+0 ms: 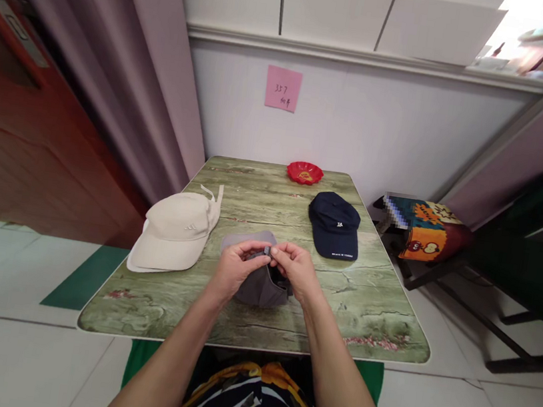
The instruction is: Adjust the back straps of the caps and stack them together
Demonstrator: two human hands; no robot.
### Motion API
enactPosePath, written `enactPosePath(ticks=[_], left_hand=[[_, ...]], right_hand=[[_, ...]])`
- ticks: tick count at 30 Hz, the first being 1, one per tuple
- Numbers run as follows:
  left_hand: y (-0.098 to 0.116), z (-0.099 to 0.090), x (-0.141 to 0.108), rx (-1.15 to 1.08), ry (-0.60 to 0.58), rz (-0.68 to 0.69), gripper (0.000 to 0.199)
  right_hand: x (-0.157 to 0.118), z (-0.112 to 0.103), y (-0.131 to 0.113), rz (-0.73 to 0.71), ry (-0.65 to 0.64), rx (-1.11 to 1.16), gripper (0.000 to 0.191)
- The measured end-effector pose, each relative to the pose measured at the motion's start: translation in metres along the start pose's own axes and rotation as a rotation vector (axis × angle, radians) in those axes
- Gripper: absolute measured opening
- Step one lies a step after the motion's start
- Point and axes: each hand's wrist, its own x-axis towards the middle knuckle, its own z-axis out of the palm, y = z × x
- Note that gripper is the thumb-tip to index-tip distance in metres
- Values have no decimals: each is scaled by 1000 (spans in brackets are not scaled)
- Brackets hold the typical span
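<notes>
A grey cap (262, 291) lies near the front middle of the wood-patterned table, its brim pointing away to the back left. My left hand (239, 268) pinches one side of its strap, and my right hand (296, 271) pinches the other side; the fingertips nearly meet at a small grey piece (267, 251). A cream cap (175, 232) with its strap sticking up rests to the left of my hands. On the right, a navy cap (334, 226) sits with its brim toward the front.
A red scalloped dish (305, 173) stands at the table's (263, 192) back edge by the wall, under a pink note (282, 88). Right of the table are a patterned cloth (424, 232) and a dark chair (528, 280). A curtain hangs at left.
</notes>
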Motion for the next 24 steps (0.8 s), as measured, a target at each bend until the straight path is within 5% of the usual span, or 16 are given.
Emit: enactPosePath(ticks=[5,9,16,24], left_hand=[[8,-1,0,368,121,192,24],[16,0,3,426,104,205,27],[15,3,-3,365,60,202,28],[21,8,-8,3,163,-34,26]], right_hand=[[1,-1,2,-46,7,-24,35],[2,-1,3,-113,-34,-41,34],[3,-7,13,-230,-30,-147,27],[-2,-4,8,-416,15,-459,18]])
